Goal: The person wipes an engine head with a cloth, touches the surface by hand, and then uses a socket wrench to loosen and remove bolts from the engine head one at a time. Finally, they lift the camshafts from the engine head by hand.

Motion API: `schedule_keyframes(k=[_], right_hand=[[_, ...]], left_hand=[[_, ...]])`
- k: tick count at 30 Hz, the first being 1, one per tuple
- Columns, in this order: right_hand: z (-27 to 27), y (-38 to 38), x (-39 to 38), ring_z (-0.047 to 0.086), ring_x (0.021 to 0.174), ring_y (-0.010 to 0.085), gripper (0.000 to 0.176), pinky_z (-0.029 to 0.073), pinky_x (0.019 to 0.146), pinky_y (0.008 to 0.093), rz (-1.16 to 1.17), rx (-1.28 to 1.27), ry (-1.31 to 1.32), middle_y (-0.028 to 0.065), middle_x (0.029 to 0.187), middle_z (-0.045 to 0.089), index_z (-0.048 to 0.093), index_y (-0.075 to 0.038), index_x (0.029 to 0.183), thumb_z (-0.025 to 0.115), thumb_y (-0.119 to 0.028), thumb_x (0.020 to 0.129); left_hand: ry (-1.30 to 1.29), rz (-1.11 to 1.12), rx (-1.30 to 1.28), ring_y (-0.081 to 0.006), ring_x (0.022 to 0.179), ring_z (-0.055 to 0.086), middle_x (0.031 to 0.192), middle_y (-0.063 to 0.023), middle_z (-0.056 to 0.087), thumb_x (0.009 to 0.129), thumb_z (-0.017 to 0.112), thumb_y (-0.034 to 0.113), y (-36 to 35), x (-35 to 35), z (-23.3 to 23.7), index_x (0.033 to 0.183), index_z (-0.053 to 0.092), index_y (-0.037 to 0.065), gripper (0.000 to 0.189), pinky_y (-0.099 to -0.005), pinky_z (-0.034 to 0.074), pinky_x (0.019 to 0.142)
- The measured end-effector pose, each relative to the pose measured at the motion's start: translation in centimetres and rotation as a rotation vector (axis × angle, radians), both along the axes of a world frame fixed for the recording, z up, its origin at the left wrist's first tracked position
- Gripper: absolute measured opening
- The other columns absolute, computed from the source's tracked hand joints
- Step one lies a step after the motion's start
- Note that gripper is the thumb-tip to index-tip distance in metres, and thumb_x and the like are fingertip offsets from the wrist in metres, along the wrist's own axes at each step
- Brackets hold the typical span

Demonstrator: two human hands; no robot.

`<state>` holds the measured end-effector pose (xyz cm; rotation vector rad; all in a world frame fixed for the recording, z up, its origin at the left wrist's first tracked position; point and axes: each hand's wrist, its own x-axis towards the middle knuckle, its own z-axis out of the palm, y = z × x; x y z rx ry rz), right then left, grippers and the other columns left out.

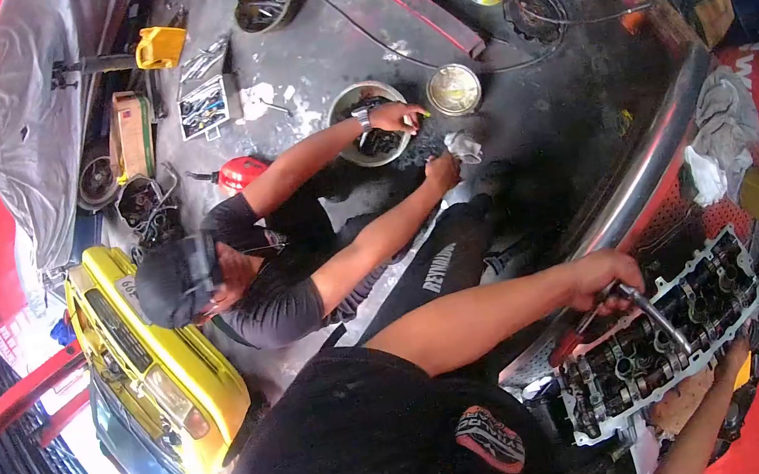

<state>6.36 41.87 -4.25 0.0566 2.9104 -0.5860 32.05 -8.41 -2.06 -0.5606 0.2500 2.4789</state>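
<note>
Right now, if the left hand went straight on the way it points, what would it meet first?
Probably the cylinder head, just beyond the left hand gripping the metal tool; depth is unclear.

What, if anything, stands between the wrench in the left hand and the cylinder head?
Nothing visible does. The left hand grips the chrome wrench, whose lower end reaches down onto the cylinder head. The right hand sits at its edge, clear of the tool.

The person wears a black short-sleeved shirt (365, 443), loose and creased over the front. On it sits a shield-shaped print (488, 439), grey inside a red edge. Below the sleeves the arms (475, 317) are bare.
</note>
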Motion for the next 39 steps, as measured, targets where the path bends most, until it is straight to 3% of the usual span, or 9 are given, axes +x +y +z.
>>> schedule_keyframes(k=[3,8,11,13,18,24,29,34,39], right_hand=[[5.9,-6.8,2.5,0.061,0.098,0.0378,0.046,0.045,0.091,0.0455,0.008,0.46,0.207,0.0205,0.116,0.063,0.061,0.0,0.12,0.051,-0.037,0.094],[12.1,-17.2,10.5,0.061,0.096,0.0423,0.041,0.048,0.087,0.0461,0.047,0.049,0.683,0.0262,0.11,0.064,0.061,0.004,0.117,0.062,-0.024,0.088],[21.4,-34.4,23.2,0.06,0.088,0.0314,0.032,0.047,0.083,0.0416,0.153,0.169,0.388,0.0181,0.098,0.061,0.055,0.006,0.111,0.057,-0.009,0.083],[16.0,-34.3,28.5,0.056,0.094,0.0359,0.026,0.042,0.088,0.0436,0.242,-0.26,0.606,0.0187,0.101,0.058,0.057,0.001,0.104,0.056,-0.008,0.08],[11.8,-34.4,43.0,0.038,0.131,0.0378,0.064,0.027,0.111,0.0501,0.377,-0.306,0.348,0.0204,0.14,0.04,0.04,0.0,0.136,0.057,-0.004,0.074],[12.6,-34.2,45.0,0.036,0.133,0.0393,0.072,0.026,0.112,0.0495,0.423,-0.002,0.415,0.0183,0.14,0.04,0.033,-0.002,0.139,0.062,-0.006,0.073],[9.8,-32.5,41.9,0.057,0.101,0.0298,0.02,0.046,0.084,0.0446,0.473,-0.143,0.32,0.012,0.099,0.058,0.053,-0.007,0.098,0.059,-0.019,0.083],[9.8,-32.3,40.5,0.064,0.076,0.029,0.026,0.05,0.064,0.0447,0.618,-0.136,0.275,0.0085,0.076,0.062,0.054,-0.012,0.08,0.063,-0.036,0.079],[9.2,-32.0,37.9,0.067,0.083,0.0303,0.036,0.052,0.067,0.0454,0.643,-0.077,0.095,0.0111,0.082,0.067,0.063,-0.011,0.083,0.063,-0.047,0.08]], left_hand=[[-0.185,0.053,-0.351,-0.013,0.041,0.047,0.063,-0.0079,0.057,0.08,0.063,0.012,0.1,5.1,1.1,0.083,0.06,0.003,0.01,-0.0261,0.034,0.035],[-0.259,0.119,-0.643,-0.014,0.041,0.047,0.059,-0.0059,0.054,0.076,0.069,0.009,1.1,10.3,1.4,0.082,0.059,0.004,0.012,-0.0285,0.034,0.035],[-0.183,0.042,-0.798,-0.0129,0.049,0.051,0.063,-0.0047,0.057,0.077,0.073,0.012,1.6,11.9,3.8,0.085,0.062,0.005,0.016,-0.0291,0.038,0.041],[-0.136,0.008,-1.014,-0.0124,0.056,0.056,0.07,-0.0061,0.064,0.075,0.074,0.015,2.7,12.9,4.8,0.09,0.064,0.005,0.021,-0.0288,0.044,0.048],[0.049,0.114,-1.264,-0.0073,0.058,0.052,0.069,-0.0017,0.06,0.075,0.071,0.009,2.7,14.7,6.7,0.093,0.064,0.0,0.021,-0.0255,0.041,0.049],[0.122,0.014,-1.184,-0.0061,0.054,0.049,0.068,-0.0002,0.057,0.076,0.071,0.005,3.2,16.5,8.2,0.093,0.061,0.001,0.02,-0.0242,0.037,0.046],[0.158,-0.072,-1.025,-0.0071,0.057,0.051,0.07,-0.0013,0.058,0.074,0.071,0.005,3.8,19.3,10.4,0.092,0.06,0.002,0.022,-0.0246,0.041,0.049],[0.579,-0.103,-1.411,-0.0143,0.066,0.06,0.072,-0.0069,0.061,0.072,0.068,0.006,3.0,20.5,10.9,0.098,0.059,0.005,0.028,-0.0309,0.049,0.062],[0.597,-0.158,-1.611,-0.0262,0.077,0.065,0.082,-0.0185,0.064,0.072,0.067,0.007,3.5,18.1,9.4,0.099,0.058,0.004,0.029,-0.0349,0.05,0.074]])
